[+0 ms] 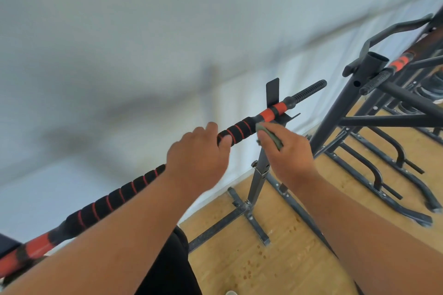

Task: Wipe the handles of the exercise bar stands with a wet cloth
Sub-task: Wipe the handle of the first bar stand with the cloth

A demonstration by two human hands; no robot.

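L hand point(199, 153) grips bar point(115, 195); R hand point(286, 151) pinches cloth point(269, 134).

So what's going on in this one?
A person is cleaning gym gear. The left hand grips the foam-padded bar that rests on a stand. The right hand holds a green cloth against the bar close to the stand's cradle. More stands sit to the right on the wooden floor.
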